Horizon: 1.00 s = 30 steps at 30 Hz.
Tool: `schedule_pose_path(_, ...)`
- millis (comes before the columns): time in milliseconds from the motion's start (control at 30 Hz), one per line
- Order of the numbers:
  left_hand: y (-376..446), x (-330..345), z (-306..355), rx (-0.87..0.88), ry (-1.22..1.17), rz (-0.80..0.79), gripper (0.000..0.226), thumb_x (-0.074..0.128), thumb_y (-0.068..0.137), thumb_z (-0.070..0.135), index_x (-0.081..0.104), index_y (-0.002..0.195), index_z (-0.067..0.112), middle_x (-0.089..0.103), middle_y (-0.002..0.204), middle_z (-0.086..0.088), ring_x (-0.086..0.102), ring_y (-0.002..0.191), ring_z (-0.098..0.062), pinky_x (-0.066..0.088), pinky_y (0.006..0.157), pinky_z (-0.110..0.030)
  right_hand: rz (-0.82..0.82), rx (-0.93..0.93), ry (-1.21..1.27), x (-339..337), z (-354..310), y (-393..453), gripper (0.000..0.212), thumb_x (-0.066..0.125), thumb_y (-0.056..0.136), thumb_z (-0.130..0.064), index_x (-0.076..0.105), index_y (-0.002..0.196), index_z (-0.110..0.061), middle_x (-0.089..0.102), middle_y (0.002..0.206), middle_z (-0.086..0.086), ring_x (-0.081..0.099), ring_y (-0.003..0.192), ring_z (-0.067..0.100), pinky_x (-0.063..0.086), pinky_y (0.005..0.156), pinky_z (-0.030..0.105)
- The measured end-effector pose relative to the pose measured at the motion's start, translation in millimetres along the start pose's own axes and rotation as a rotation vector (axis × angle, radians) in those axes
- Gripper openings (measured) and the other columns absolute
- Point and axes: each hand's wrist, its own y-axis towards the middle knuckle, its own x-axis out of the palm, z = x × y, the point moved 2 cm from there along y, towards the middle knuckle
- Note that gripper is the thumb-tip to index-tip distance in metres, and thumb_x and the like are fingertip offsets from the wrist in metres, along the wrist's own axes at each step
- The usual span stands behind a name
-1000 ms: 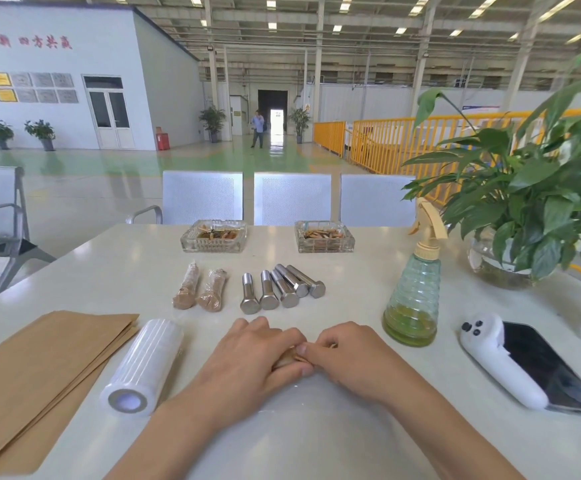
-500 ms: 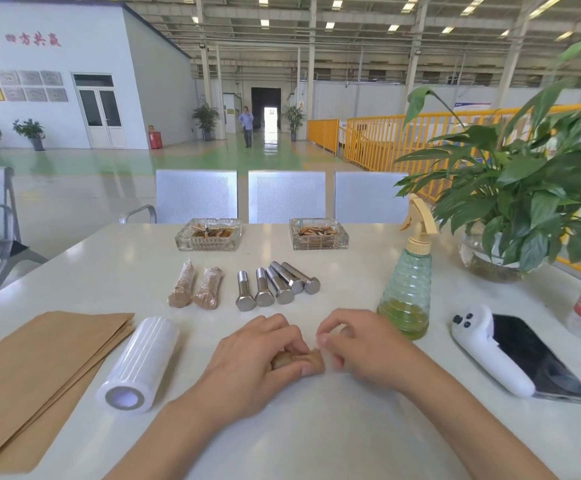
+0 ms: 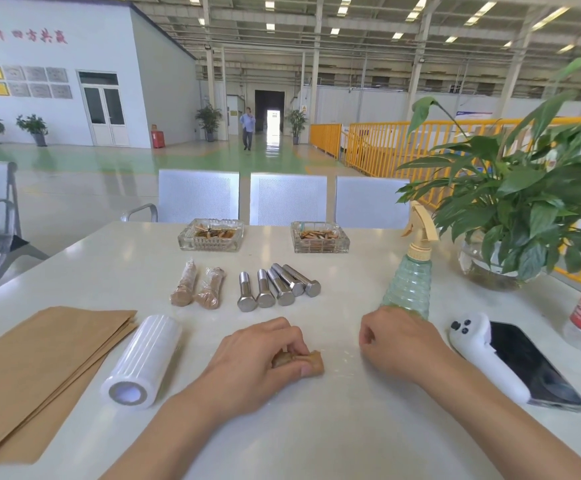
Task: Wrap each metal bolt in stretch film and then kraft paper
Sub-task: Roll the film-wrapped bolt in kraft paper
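The left hand (image 3: 259, 358) grips a brown kraft-wrapped bolt (image 3: 304, 360) while the right hand (image 3: 394, 336) rests loosely curled, holding nothing, so this wrap looks finished; next, set it beyond the fingers beside the two wrapped bolts (image 3: 197, 289).

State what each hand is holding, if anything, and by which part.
The left hand grips a paper-wrapped bolt around its left end, leaving the right end showing. The right hand is loosely curled and holds nothing.
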Motion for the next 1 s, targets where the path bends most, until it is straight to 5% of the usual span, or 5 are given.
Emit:
schedule_pose_path(267, -2.5, -3.0, -6.5, -0.015, -0.037, -0.004, 0.022, 0.058, 0.085, 0.065, 0.060, 0.098, 0.048, 0.056, 0.099, 0.025, 0.052, 0.081, 0.003, 0.039, 0.067, -0.023, -0.118, 0.027, -0.073, -6.0, 0.9, 5.9, 0.029, 0.051, 0.091, -0.023, 0.058, 0.118, -0.029, 0.061, 0.119, -0.004, 0.057, 0.106, 0.022, 0.041, 0.078, 0.032)
schedule_pose_path(467, -2.0, -2.2, -6.4, -0.008, -0.014, 0.002, 0.020, 0.058, 0.086, 0.064, 0.059, 0.099, 0.049, 0.056, 0.099, 0.025, 0.051, 0.088, 0.005, 0.041, 0.069, -0.023, -0.097, 0.051, -0.155, -18.9, -0.4, 6.5, 0.020, 0.055, 0.090, -0.026, 0.066, 0.107, -0.027, 0.062, 0.110, -0.003, 0.061, 0.100, 0.023, 0.043, 0.075, 0.032)
schedule_pose_path(633, -2.6, -2.4, -5.2, 0.004, 0.016, 0.025, 0.022, 0.059, 0.088, 0.061, 0.060, 0.104, 0.045, 0.057, 0.102, 0.024, 0.048, 0.100, 0.003, 0.047, 0.082, -0.029, -0.120, 0.036, 0.304, -37.2, 0.5, -0.3, 0.016, 0.051, 0.092, -0.026, 0.064, 0.086, -0.021, 0.074, 0.090, -0.004, 0.067, 0.085, 0.018, 0.055, 0.074, 0.031)
schedule_pose_path(767, -2.6, -2.7, -4.8, 0.015, 0.014, 0.036, 0.021, 0.061, 0.087, 0.058, 0.060, 0.103, 0.044, 0.057, 0.102, 0.024, 0.048, 0.102, 0.002, 0.047, 0.084, -0.029, -0.105, 0.051, 0.912, -43.5, -11.9, -4.1, 0.013, 0.051, 0.096, -0.005, 0.063, 0.095, -0.007, 0.064, 0.054, 0.000, 0.054, 0.045, 0.014, 0.045, 0.047, 0.020)
schedule_pose_path(1000, -1.6, -2.9, -3.4, 0.008, 0.005, 0.042, 0.022, 0.063, 0.084, 0.059, 0.058, 0.103, 0.048, 0.056, 0.100, 0.024, 0.048, 0.101, 0.000, 0.047, 0.085, -0.028, -0.290, -0.051, 1.265, -42.3, -59.7, -5.5, 0.021, 0.050, 0.093, 0.000, 0.062, 0.104, -0.013, 0.057, 0.058, 0.001, 0.054, 0.048, 0.015, 0.050, 0.048, 0.021)
